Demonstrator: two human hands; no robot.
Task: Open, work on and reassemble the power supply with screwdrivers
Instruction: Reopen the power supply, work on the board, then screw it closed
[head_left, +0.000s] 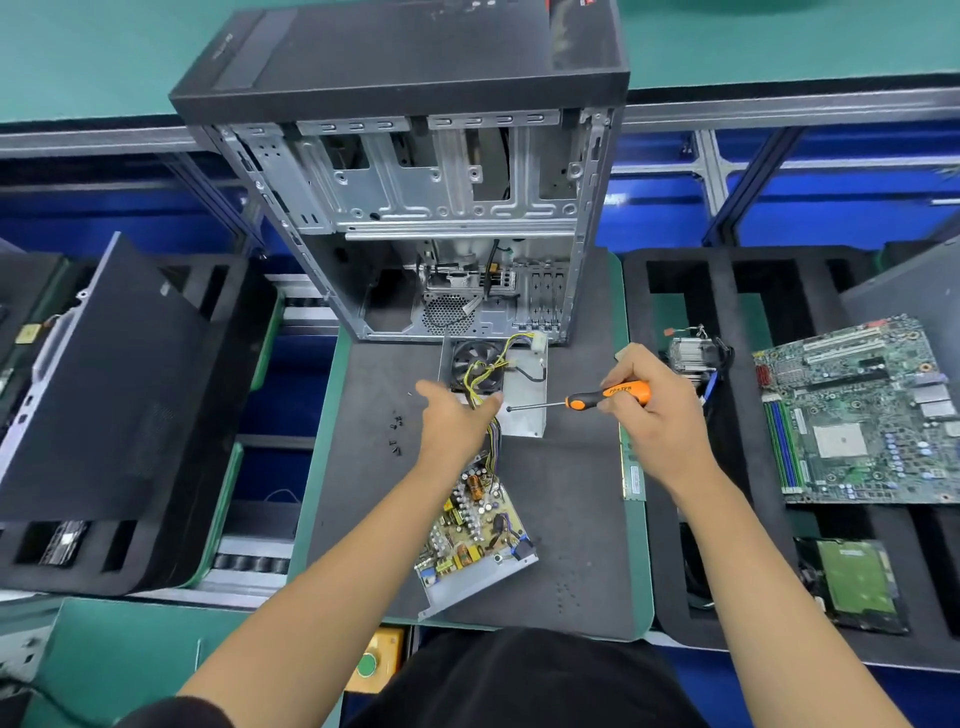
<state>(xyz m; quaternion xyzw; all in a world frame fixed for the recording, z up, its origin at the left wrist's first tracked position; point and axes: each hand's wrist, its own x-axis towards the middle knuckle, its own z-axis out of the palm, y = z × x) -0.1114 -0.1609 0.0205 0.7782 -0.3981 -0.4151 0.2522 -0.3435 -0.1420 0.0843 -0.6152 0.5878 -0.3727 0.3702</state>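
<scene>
Power supply apart on the mat.
Your right hand (652, 400) is gripping the orange screwdriver (582, 400); your left hand (457, 415) is reaching open-fingered over the fan cover (524, 410), circuit board (475, 525) lying nearer.

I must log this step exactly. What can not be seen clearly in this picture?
- Head view: the left hand covers the wire bundle's middle, so whether it touches the wires is unclear.
- The small black screws on the dark mat are too small to count.
- The orange-handled screwdriver in the right hand: its tip type is too small.
</scene>
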